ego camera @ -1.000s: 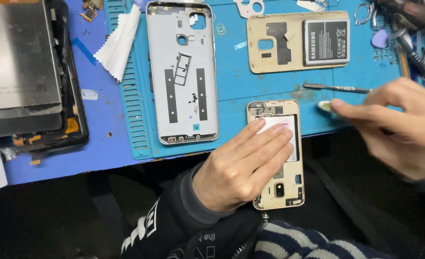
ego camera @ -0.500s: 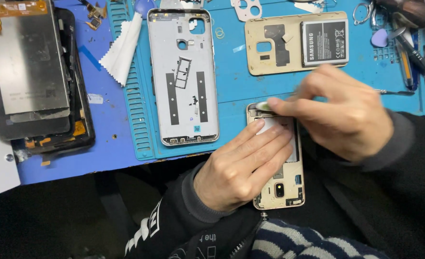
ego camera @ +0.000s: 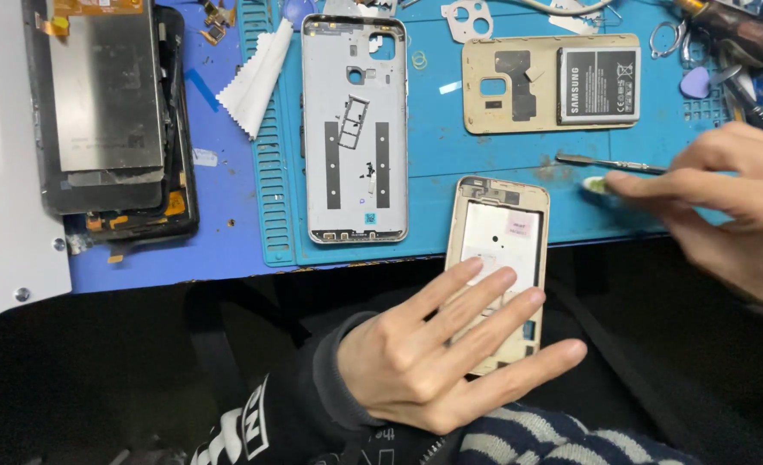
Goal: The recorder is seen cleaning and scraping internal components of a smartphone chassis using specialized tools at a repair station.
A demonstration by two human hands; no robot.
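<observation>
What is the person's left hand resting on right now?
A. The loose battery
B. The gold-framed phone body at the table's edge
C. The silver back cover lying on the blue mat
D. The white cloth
B: the left hand lies with spread fingers over the lower part of the gold-framed phone body, while the silver back cover lies untouched on the blue mat.

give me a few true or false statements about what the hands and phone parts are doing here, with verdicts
1. The left hand lies with fingers spread over the gold phone frame. True.
2. The right hand holds a screwdriver. False: its fingertips pinch a small pale green-white piece.
3. The grey back cover lies on the blue mat. True.
4. The battery sits inside the gold phone frame. False: it sits in the tan back shell farther up the mat.
</observation>
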